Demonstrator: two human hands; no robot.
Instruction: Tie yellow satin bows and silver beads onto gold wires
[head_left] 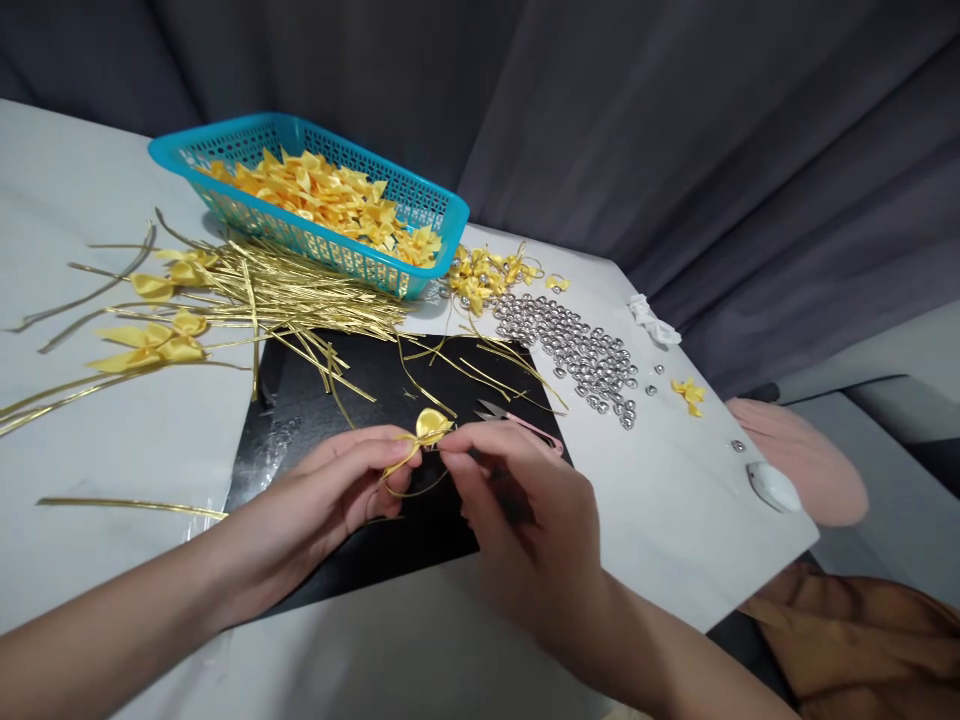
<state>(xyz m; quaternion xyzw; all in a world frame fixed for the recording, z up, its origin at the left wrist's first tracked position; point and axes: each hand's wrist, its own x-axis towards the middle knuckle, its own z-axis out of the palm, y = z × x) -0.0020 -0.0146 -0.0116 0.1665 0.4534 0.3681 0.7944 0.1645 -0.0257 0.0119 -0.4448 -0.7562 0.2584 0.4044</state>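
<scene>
Background: dark grey curtains [360,60] hung behind a white tabletop [675,550].
Black mat [435,540]: lay flat on the tabletop, beneath both hands.
Yellow bow [433,424]: was held above the mat, between the two hands, a thin cord [424,492] looping below it.
Left hand [337,490]: its fingers were pinched narrow on the bow's left side.
Right hand [532,510]: its fingers were drawn close together at the bow's right edge, seemingly on the thin cord, though the grip was too small to read surely.
Pink-handled snips [534,430]: lay on the mat, partly behind the right hand, blades pointing left.
Blue basket [330,235]: stood at the back, holding many yellow pieces [307,190].
Gold strips [300,285]: were heaped in front of the basket, some reaching over the mat.
Finished-looking bows [154,345]: lay left of the strips.
Yellow pile [487,275]: sat just right of the basket, mixed with silver bits.
Silver beads [577,350]: spread rightward from that pile.
White rounded object [772,487]: rested near the tabletop's right corner.
</scene>
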